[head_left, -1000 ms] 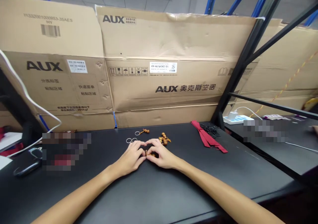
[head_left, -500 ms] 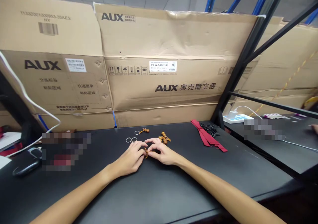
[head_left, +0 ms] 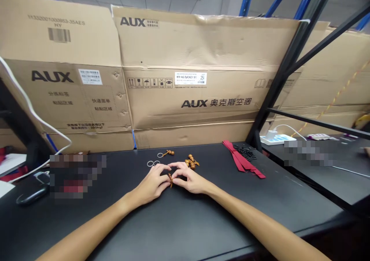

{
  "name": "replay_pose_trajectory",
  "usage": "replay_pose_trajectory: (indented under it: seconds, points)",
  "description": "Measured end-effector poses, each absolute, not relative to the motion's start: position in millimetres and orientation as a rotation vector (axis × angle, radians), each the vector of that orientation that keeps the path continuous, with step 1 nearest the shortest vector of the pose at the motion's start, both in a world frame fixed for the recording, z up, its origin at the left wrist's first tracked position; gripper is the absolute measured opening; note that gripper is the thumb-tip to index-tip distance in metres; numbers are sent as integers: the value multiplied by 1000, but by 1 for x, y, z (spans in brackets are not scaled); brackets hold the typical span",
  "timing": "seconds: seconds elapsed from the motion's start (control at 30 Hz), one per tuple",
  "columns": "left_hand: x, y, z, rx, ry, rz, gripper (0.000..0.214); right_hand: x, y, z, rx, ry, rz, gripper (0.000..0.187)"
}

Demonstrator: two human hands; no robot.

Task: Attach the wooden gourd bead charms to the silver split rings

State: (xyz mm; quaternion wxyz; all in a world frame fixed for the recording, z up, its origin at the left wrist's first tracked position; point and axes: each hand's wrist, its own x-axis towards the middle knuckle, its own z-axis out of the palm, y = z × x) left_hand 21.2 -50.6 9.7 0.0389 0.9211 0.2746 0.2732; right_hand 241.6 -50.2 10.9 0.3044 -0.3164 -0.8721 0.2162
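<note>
My left hand (head_left: 153,183) and my right hand (head_left: 191,179) meet over the middle of the black table. Pinched between their fingertips is a small brown gourd pendant (head_left: 170,179), partly hidden by the fingers, with a bit of cord hanging below. Just beyond my left hand lie two metal key rings (head_left: 150,163) side by side. A finished-looking gourd keychain (head_left: 170,152), joined by a cord to another ring (head_left: 160,155), lies farther back. Several more gourd pendants (head_left: 191,161) with cords sit in a small pile behind my right hand.
Dark red fabric strips (head_left: 241,159) and a heap of black cords or clasps (head_left: 245,152) lie at the right. A black computer mouse (head_left: 32,196) is at the left. Cardboard panels (head_left: 190,118) wall the back; a black metal post (head_left: 256,132) stands at the right.
My fingers shift slightly around the gourd pendant, and a little more of it and its cord shows below. The whole view has moved slightly; the other things stay put.
</note>
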Motion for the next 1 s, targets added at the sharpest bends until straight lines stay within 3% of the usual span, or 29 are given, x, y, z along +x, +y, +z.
replay_pose_trajectory:
  seconds: [0.2, 0.77, 1.0]
  points:
    - [21, -51, 11, 2823, 834, 797, 17, 244, -37, -6, -1056, -2221, 152, 10]
    - [8, -28, 6, 2854, 1299, 831, 15, 258, -19, -12, -1226, -2199, -175, 15]
    - [5, -3, -3, 2823, 1428, 672, 40, 255, -12, -15, -1254, -2150, -181, 15]
